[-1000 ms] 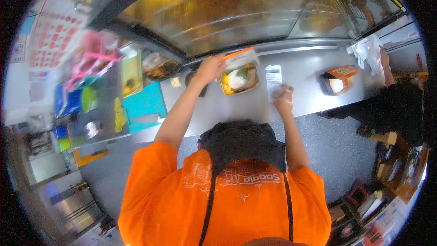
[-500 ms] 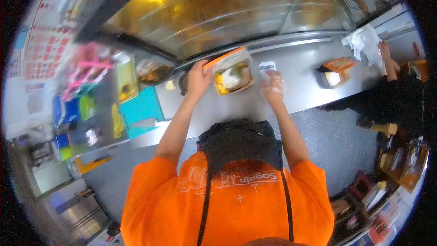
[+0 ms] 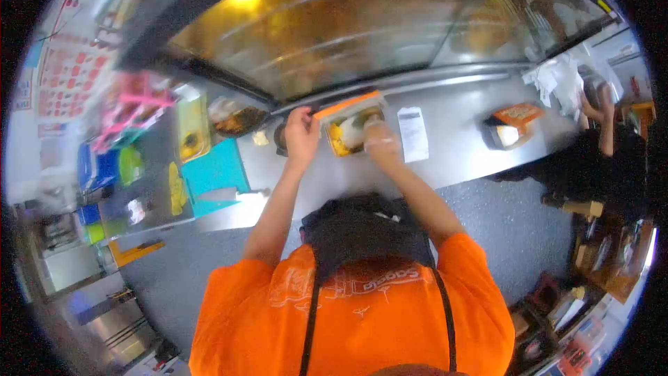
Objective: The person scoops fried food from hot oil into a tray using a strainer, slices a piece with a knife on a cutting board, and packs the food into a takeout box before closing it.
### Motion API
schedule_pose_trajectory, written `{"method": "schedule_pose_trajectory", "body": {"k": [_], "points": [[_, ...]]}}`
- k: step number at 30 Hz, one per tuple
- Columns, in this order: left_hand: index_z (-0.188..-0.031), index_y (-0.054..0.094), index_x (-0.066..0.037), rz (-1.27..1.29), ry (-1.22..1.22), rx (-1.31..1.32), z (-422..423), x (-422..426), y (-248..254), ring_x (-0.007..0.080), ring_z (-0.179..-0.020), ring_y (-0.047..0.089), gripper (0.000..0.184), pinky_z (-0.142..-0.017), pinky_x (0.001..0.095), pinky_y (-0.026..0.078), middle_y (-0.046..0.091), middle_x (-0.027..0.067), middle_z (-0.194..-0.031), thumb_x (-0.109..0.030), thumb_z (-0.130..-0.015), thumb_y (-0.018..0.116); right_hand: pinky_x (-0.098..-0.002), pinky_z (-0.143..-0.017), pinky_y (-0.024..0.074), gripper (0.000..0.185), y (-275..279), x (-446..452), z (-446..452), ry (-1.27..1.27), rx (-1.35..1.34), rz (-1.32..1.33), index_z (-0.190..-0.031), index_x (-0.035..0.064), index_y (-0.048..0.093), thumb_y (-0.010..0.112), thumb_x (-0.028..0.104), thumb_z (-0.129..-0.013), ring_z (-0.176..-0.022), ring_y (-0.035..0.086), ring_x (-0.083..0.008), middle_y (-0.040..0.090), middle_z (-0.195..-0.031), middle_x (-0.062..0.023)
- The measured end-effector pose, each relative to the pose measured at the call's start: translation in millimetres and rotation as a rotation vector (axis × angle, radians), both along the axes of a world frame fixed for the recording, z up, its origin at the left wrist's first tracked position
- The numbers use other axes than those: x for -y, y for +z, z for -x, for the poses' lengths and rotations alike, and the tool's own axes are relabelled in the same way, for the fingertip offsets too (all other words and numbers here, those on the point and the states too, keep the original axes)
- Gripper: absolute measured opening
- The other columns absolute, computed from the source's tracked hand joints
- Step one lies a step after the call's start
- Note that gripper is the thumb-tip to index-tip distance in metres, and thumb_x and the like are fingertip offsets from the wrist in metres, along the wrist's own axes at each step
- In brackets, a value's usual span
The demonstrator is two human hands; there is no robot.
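Observation:
An open food box (image 3: 339, 138) with yellow and white food inside stands on the steel counter (image 3: 445, 157), its orange-edged lid raised at the back. At the box's left side is my left hand (image 3: 303, 137), its fingers bent near the lid's corner; whether they grip it is unclear. My right hand (image 3: 381, 141), in a clear glove, reaches over the right part of the box. Its fingertips are blurred, so I cannot see what they hold. A printed paper slip (image 3: 414, 134) lies on the counter just right of that hand.
Another orange-and-black box (image 3: 506, 132) sits farther right. Beyond it are a co-worker's hands (image 3: 600, 108) near white plastic bags (image 3: 554, 87). To the left lie a teal board (image 3: 218, 174) with a knife (image 3: 223, 195), a yellow-green tray (image 3: 193, 125) and a bowl (image 3: 236, 117).
My right hand has left the paper slip and moved left over the open box. The lid stands lower. Beside the bags, the co-worker's hands have shifted.

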State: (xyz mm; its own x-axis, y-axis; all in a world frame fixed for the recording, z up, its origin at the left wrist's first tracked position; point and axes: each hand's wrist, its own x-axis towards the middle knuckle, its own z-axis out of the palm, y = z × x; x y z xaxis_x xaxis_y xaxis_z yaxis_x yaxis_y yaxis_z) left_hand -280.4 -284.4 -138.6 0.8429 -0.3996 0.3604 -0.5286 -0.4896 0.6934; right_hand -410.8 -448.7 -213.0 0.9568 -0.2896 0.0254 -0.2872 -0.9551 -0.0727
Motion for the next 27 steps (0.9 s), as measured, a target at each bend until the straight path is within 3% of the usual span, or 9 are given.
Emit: {"method": "schedule_pose_trajectory", "body": {"k": [4, 9, 13, 14, 16, 17, 19, 22, 27], "points": [[-0.096, 0.056, -0.002, -0.003, 0.090, -0.066, 16.9, -1.7, 12.8, 0.0217, -0.059, 0.059, 0.022, -0.055, 0.0341, 0.047, 0.059, 0.0111, -0.070, -0.008, -0.078, 0.067, -0.0367, -0.070, 0.0542, 0.032, 23.4, -2.9, -17.4, 0.016, 0.184, 0.056, -0.112, 0.0012, 0.054, 0.055, 0.015, -0.083, -0.084, 0.066, -0.0269, 0.067, -0.089, -0.0138], [-0.093, 0.053, -0.003, 0.007, -0.031, 0.031, 34.6, 0.0, 8.1, 0.0234, -0.062, 0.064, 0.019, -0.056, 0.0346, 0.050, 0.065, 0.0144, -0.080, -0.007, -0.080, 0.066, -0.0356, -0.071, 0.0534, 0.033, 76.1, -21.3, -32.5, 0.198, 0.067, -0.537, -0.106, 0.0001, 0.056, 0.059, 0.019, -0.080, -0.081, 0.065, -0.0276, 0.066, -0.086, -0.0144], [-0.094, 0.053, -0.002, -0.051, -0.163, -0.043, 38.8, 2.2, 23.4, 0.0280, -0.081, 0.066, 0.018, -0.070, 0.0339, 0.052, 0.065, 0.0182, -0.096, -0.006, -0.081, 0.064, -0.0378, -0.062, 0.0538, 0.031, 37.7, -5.8, -14.9, -0.063, 0.332, -0.251, -0.106, 0.0007, 0.056, 0.057, 0.020, -0.081, -0.077, 0.065, -0.0250, 0.065, -0.082, -0.0170], [-0.095, 0.053, -0.001, -0.094, -0.186, -0.011, 40.6, 1.2, 25.0, 0.0299, -0.087, 0.065, 0.018, -0.074, 0.0343, 0.051, 0.064, 0.0194, -0.102, -0.005, -0.080, 0.064, -0.0379, -0.057, 0.0529, 0.032, 87.5, 3.9, -3.7, -0.091, 0.110, -0.352, -0.108, 0.0013, 0.056, 0.056, 0.019, -0.081, -0.079, 0.064, -0.0235, 0.064, -0.082, -0.0179], [-0.095, 0.053, -0.001, -0.142, -0.258, 0.005, 41.0, -1.3, 22.9, 0.0312, -0.093, 0.063, 0.019, -0.079, 0.0356, 0.050, 0.062, 0.0203, -0.107, -0.004, -0.080, 0.064, -0.0380, -0.052, 0.0519, 0.034, 70.8, -0.3, 3.6, -0.140, -0.097, -0.483, -0.111, 0.0019, 0.056, 0.054, 0.019, -0.082, -0.081, 0.063, -0.0220, 0.062, -0.083, -0.0187], [-0.095, 0.054, -0.001, -0.158, -0.285, 0.016, 40.1, -1.5, 21.0, 0.0325, -0.099, 0.060, 0.019, -0.084, 0.0368, 0.048, 0.059, 0.0212, -0.112, -0.003, -0.079, 0.063, -0.0370, -0.049, 0.0507, 0.034, 1.7, -15.9, -5.4, -0.232, 0.113, -0.021, -0.113, 0.0036, 0.055, 0.053, 0.019, -0.083, -0.081, 0.062, -0.0210, 0.061, -0.083, -0.0169], [-0.095, 0.054, -0.001, -0.208, -0.324, 0.054, 39.2, -4.9, 15.1, 0.0327, -0.100, 0.059, 0.019, -0.085, 0.0379, 0.047, 0.059, 0.0208, -0.112, -0.002, -0.078, 0.063, -0.0361, -0.046, 0.0495, 0.034, 8.4, -14.5, -13.8, -0.341, 0.311, 0.449, -0.116, 0.0053, 0.054, 0.051, 0.019, -0.084, -0.082, 0.062, -0.0201, 0.060, -0.083, -0.0151], [-0.095, 0.054, -0.002, -0.293, -0.359, 0.058, 45.4, -5.4, 23.8, 0.0330, -0.100, 0.058, 0.019, -0.086, 0.0396, 0.045, 0.059, 0.0196, -0.110, -0.001, -0.078, 0.063, -0.0362, -0.053, 0.0523, 0.033, 39.0, -6.1, -15.9, -0.339, -0.046, -0.301, -0.116, 0.0077, 0.056, 0.050, 0.018, -0.085, -0.080, 0.062, -0.0229, 0.062, -0.085, -0.0128], [-0.095, 0.055, -0.002, -0.299, -0.344, 0.034, 45.4, -0.2, 25.8, 0.0292, -0.088, 0.060, 0.020, -0.079, 0.0376, 0.047, 0.059, 0.0163, -0.104, 0.000, -0.077, 0.062, -0.0393, -0.078, 0.0531, 0.039, 7.8, 8.3, -20.8, -0.336, -0.063, -0.577, -0.118, 0.0076, 0.054, 0.058, 0.018, -0.081, -0.091, 0.065, -0.0312, 0.065, -0.096, -0.0181]]}}
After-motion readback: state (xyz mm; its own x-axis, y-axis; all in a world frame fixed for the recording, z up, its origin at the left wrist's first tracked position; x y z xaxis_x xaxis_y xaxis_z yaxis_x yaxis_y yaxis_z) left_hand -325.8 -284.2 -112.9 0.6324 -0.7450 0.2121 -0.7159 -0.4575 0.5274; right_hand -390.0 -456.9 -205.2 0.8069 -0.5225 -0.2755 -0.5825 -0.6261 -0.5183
